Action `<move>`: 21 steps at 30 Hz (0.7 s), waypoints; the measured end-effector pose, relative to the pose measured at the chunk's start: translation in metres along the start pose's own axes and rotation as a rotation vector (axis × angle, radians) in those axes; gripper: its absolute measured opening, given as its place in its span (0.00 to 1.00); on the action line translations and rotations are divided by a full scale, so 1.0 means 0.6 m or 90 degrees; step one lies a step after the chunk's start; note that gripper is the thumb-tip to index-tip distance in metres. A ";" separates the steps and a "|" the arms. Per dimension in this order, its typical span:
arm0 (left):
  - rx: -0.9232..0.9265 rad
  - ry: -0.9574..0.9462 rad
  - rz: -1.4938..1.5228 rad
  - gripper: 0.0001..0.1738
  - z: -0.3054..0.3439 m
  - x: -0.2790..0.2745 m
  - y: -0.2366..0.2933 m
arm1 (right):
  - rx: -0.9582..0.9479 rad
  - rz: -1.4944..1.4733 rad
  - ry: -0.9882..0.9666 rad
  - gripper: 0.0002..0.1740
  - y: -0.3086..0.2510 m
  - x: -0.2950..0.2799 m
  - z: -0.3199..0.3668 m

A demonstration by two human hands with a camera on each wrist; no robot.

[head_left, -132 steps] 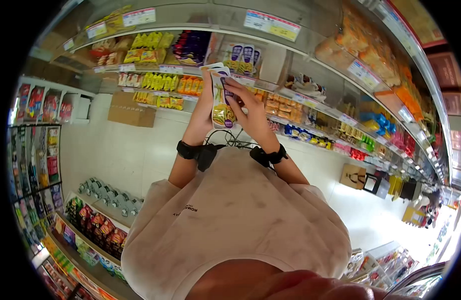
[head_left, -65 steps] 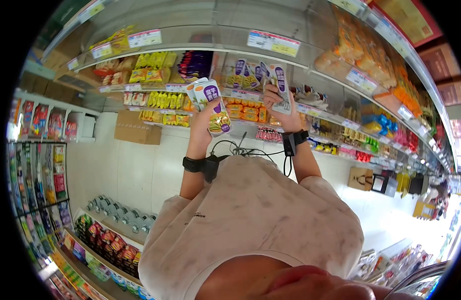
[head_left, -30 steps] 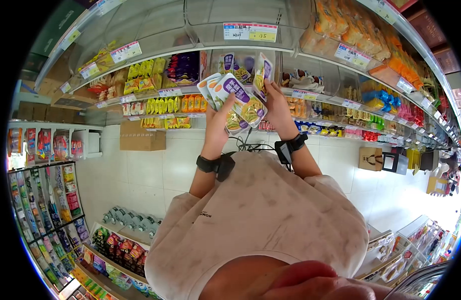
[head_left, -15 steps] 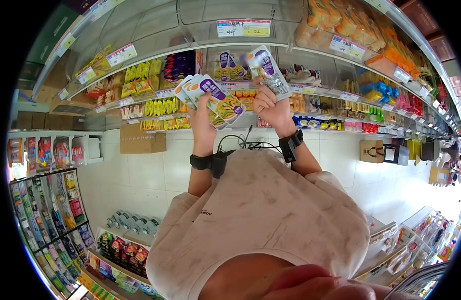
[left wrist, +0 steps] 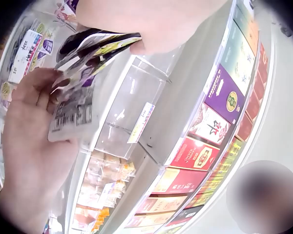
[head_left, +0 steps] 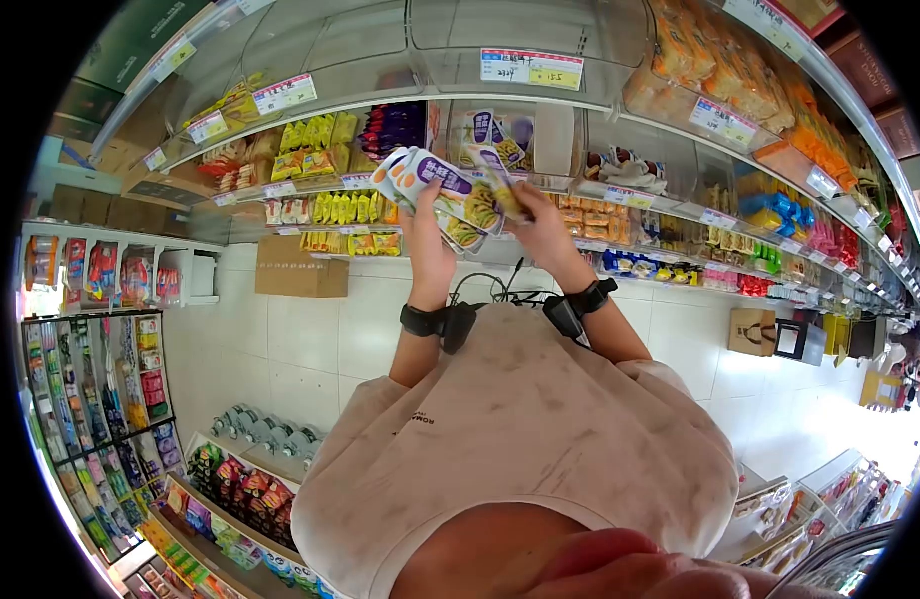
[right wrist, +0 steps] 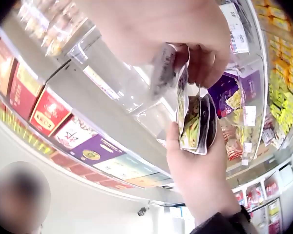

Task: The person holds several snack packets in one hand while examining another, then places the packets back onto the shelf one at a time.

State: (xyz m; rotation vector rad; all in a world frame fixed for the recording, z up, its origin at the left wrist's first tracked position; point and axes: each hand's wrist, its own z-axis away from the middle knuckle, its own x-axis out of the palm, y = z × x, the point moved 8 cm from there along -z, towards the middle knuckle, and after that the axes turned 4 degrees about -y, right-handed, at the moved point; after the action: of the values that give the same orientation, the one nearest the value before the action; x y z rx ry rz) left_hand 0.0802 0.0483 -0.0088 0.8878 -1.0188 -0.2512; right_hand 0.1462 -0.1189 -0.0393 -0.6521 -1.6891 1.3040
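My left hand (head_left: 431,240) grips a fanned stack of several flat snack pouches (head_left: 460,190), white with purple labels and pictures of green and yellow food. In my right hand (head_left: 546,228) is one more such pouch (head_left: 497,182), tilted, its top leaning towards the stack. It overlaps the right side of the fan in the head view. Seen from the left wrist, this single pouch (left wrist: 73,114) shows a silver-grey printed back with a barcode. From the right wrist, the stack (right wrist: 198,124) appears nearly edge-on above the left palm.
Matching pouches (head_left: 498,135) stand in a clear shelf bin behind my hands. Yellow snack packs (head_left: 310,145) fill bins to the left, with orange-wrapped packs (head_left: 709,60) at upper right. A cardboard box (head_left: 302,268) stands below the shelf. Cables (head_left: 500,290) hang near my chest.
My right hand has turned its pouch from back-facing and brought it down and left to the fan. Earlier, both hands were together, then apart. The left hand keeps its stack.
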 end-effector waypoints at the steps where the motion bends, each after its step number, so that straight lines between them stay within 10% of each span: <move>1: 0.005 0.008 0.006 0.25 -0.003 -0.008 0.006 | -0.031 -0.018 0.009 0.13 -0.012 -0.002 0.001; 3: 0.011 0.022 0.017 0.25 -0.006 -0.015 0.011 | 0.292 -0.742 0.037 0.12 0.041 0.009 -0.002; 7: -0.001 0.038 0.014 0.21 -0.007 -0.024 0.025 | 0.188 -1.063 -0.233 0.13 -0.030 0.020 0.000; 21: -0.031 -0.144 -0.066 0.19 -0.009 0.023 -0.002 | 0.164 -1.014 -0.229 0.12 -0.062 0.009 0.013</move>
State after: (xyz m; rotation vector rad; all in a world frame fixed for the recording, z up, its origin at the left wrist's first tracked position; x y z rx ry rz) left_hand 0.0923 0.0426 -0.0021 0.8824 -1.1714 -0.4704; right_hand 0.1408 -0.1297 -0.0025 1.0199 -1.5283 0.3814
